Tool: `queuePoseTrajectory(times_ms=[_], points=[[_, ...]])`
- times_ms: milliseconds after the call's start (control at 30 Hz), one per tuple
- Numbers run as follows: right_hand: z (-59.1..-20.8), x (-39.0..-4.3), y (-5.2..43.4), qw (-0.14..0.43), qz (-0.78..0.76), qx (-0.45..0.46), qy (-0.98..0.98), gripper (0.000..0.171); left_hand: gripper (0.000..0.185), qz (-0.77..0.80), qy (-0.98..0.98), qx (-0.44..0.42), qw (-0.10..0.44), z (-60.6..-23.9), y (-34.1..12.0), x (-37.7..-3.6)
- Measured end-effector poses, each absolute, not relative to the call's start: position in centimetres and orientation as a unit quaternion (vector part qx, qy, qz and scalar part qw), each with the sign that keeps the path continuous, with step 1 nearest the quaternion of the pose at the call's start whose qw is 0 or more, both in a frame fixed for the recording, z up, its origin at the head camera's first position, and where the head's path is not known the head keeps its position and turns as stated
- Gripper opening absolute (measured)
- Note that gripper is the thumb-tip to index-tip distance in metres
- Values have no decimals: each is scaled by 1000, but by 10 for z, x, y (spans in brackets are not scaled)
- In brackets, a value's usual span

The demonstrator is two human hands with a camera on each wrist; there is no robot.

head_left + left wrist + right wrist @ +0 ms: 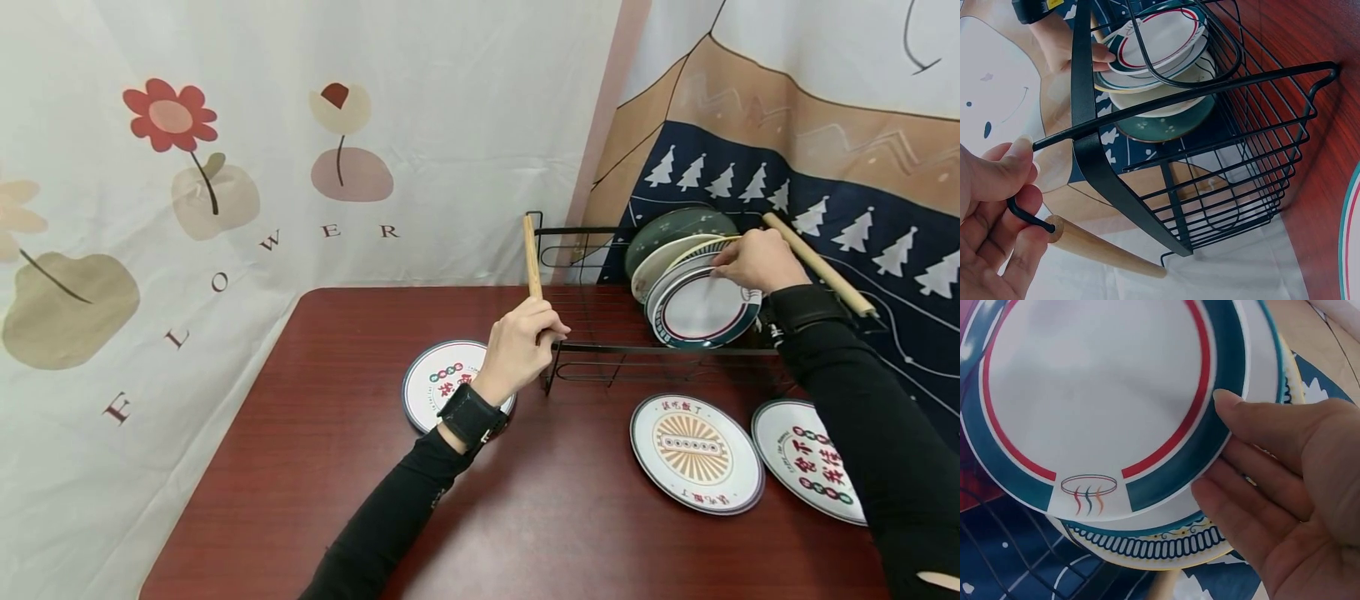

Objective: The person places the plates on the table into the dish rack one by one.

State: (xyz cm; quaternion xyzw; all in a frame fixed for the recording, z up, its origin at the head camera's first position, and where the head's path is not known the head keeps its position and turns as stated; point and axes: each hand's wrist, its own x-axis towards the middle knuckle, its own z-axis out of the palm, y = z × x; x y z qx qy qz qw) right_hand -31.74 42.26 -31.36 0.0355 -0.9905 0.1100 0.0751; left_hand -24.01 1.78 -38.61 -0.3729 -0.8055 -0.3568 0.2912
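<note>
Here, my left hand (527, 346) has fingers curled round the rack's (1084, 81) left-end wire; my right hand (761, 262) pinches the nearest plate (705, 312) by its rim, at the rack's right!

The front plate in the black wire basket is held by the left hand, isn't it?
Not the left hand: the right hand holds the front plate in the black wire basket, as the right wrist view shows.

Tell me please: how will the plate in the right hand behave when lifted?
The plate is probably stiff, given its even round rim. Its glossy face may slip in the right hand. Tilted in the rack, it could roll or tip.
</note>
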Motion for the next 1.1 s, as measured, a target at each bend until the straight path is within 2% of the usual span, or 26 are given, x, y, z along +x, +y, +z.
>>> queuePoseTrajectory(times_ms=[200, 433, 700, 1100], points=[[-307, -315, 423, 48, 105, 44, -992, 25, 18, -358, -805, -373, 292, -386, 18, -240], [-298, -311, 424, 43, 114, 48, -991, 39, 17, -362, -804, -374, 289, -386, 18, -239], [-281, -296, 420, 6, 140, 16, -990, 72, 18, -357, -806, -371, 290, -386, 19, -239], [-270, -277, 403, 18, 159, 49, -986, 81, 17, -357, -805, -373, 294, -386, 19, -238]])
